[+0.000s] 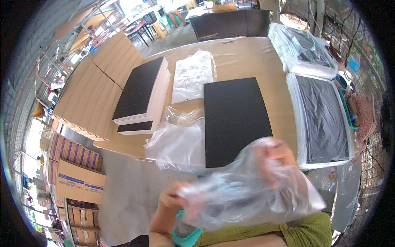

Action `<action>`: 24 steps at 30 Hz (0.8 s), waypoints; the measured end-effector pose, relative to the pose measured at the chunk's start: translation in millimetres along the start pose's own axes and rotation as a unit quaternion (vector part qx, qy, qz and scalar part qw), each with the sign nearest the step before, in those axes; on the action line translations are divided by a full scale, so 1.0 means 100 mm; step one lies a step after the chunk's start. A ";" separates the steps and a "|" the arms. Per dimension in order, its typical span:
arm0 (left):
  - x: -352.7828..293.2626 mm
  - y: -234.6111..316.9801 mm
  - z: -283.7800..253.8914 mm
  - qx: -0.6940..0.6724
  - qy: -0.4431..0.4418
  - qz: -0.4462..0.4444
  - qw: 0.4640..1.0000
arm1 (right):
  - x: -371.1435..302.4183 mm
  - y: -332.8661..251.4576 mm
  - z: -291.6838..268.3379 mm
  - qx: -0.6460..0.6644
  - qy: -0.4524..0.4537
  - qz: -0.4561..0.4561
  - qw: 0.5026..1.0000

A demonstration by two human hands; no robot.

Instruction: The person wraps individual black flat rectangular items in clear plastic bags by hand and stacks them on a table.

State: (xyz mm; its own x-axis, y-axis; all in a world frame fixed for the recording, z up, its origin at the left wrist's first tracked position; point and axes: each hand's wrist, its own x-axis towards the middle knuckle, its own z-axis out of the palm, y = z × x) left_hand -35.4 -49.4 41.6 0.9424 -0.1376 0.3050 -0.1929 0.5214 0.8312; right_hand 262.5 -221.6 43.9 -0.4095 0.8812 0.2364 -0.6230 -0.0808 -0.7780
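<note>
A clear plastic bag [230,193], blurred by motion, stretches between my two hands in front of my body. My left hand [177,195] is closed on its left end. Plastic covers my right hand [275,160], raised at the bag's other end; its fingers are smeared, and whether they grip is unclear. Just beyond lies a flat black board [236,119] on the brown-covered table [242,57]. Left of it rest a pile of clear plastic bags [181,142] and, farther back, a second stack of clear bags [193,76].
A stack of black-topped boards [140,90] stands left, beside a long row of brown cartons [90,92]. At right lie plastic-wrapped black boards [321,119] and another wrapped bundle [304,49]. Flat cardboard boxes [80,181] stand at lower left. A person [175,14] sits far back.
</note>
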 end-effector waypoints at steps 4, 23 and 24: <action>0.14 -0.26 -0.16 -0.185 0.017 0.103 0.977 | -0.29 0.38 -0.33 -0.073 -0.090 0.054 0.992; 0.43 -0.02 -0.38 -0.254 0.116 0.124 0.952 | -0.71 0.32 -0.05 0.163 0.143 -0.216 0.952; 0.34 -0.06 -0.46 -0.188 0.174 0.071 0.964 | -0.72 0.23 0.03 0.161 0.263 -0.218 0.926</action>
State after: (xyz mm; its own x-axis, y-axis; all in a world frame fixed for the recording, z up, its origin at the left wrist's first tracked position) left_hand 10.4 -18.6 25.3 0.9609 0.2150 0.1743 -0.2760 0.7914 0.5454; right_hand 275.6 -287.8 10.3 0.2562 0.9609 0.1054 -0.8536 0.2760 -0.4419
